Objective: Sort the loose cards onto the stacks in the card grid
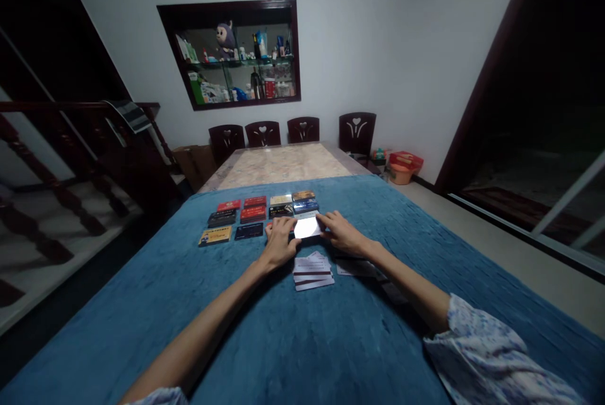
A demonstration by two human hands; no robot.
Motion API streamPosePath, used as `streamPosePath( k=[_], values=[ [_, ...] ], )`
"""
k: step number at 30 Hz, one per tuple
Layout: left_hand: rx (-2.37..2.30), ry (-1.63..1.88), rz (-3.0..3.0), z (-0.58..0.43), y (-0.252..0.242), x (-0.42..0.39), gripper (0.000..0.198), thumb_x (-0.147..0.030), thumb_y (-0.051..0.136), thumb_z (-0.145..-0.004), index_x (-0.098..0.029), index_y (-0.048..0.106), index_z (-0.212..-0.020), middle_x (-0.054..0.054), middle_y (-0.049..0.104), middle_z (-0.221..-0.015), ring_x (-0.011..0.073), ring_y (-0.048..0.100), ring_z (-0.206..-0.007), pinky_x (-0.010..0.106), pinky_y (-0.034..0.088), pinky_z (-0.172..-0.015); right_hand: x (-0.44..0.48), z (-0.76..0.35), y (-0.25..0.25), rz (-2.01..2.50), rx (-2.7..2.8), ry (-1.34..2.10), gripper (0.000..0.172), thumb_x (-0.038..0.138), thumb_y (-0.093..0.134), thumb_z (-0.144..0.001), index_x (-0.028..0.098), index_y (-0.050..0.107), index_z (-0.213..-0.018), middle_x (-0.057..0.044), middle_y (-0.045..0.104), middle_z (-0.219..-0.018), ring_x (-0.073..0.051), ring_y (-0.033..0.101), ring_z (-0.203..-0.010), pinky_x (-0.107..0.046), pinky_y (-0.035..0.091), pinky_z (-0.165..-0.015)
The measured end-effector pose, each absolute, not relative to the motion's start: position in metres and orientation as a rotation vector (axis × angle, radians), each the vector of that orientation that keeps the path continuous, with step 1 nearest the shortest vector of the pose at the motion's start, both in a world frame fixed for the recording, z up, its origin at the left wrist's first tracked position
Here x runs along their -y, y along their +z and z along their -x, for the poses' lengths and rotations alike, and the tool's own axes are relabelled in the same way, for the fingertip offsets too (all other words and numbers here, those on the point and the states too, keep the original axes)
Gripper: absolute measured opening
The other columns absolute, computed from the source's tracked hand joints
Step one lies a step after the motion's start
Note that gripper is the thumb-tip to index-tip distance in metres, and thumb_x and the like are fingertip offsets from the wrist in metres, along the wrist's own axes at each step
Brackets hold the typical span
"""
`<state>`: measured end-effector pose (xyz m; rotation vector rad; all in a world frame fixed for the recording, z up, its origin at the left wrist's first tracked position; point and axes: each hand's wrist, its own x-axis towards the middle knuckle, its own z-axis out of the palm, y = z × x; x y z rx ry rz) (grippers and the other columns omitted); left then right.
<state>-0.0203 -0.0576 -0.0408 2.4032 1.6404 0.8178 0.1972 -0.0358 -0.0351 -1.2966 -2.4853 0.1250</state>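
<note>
The left hand (280,241) and right hand (345,233) pinch a white card (307,227) between them, one at each side edge. Take this card as the clock centre. Card stacks (253,213) occupy rows from 9 to 12 o'clock; this portion appears complete. Fanned striped cards (313,271) at 6 o'clock, and pale cards (352,268) between 4 and 5 o'clock, partly hidden by the right forearm (406,282), appear not yet squared into stacks.
</note>
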Motion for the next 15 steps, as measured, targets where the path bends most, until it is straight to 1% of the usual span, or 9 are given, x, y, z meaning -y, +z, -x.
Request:
streamPosePath(
  k=[4,8,15],
  values=[
    [-1.658,0.857,-2.386,0.017,-0.04,0.044,0.04,-0.014,0.063,-0.08,-0.021,0.061,-0.119,0.009,0.063,-0.126,0.0289,0.047,-0.121,0.045,0.033,-0.098,0.027,-0.193,-0.033,1.414,2.47,0.087,0.029,0.016,0.053,-0.093,0.017,0.055,-0.122,-0.011,0.061,-0.113,-0.023,0.049,-0.103,-0.032,0.038,-0.086],
    [-1.684,0.883,-2.346,0.017,-0.044,0.031,0.03,-0.014,0.063,-0.08,-0.021,0.064,-0.109,0.008,0.067,-0.118,0.0276,0.048,-0.118,0.044,0.032,-0.097,0.019,-0.188,-0.032,1.504,2.47,0.042,0.028,0.018,0.05,-0.095,0.018,0.056,-0.123,-0.012,0.06,-0.117,-0.025,0.048,-0.108,-0.032,0.039,-0.085],
    [-1.785,0.815,-2.272,0.015,-0.045,0.013,0.023,-0.018,0.064,-0.08,-0.022,0.063,-0.103,0.007,0.066,-0.113,0.0258,0.048,-0.119,0.041,0.032,-0.097,0.009,-0.18,-0.031,1.624,2.485,-0.041,0.029,0.021,0.043,-0.1,0.02,0.058,-0.124,-0.014,0.059,-0.12,-0.027,0.047,-0.113,-0.032,0.041,-0.083]
  ],
)
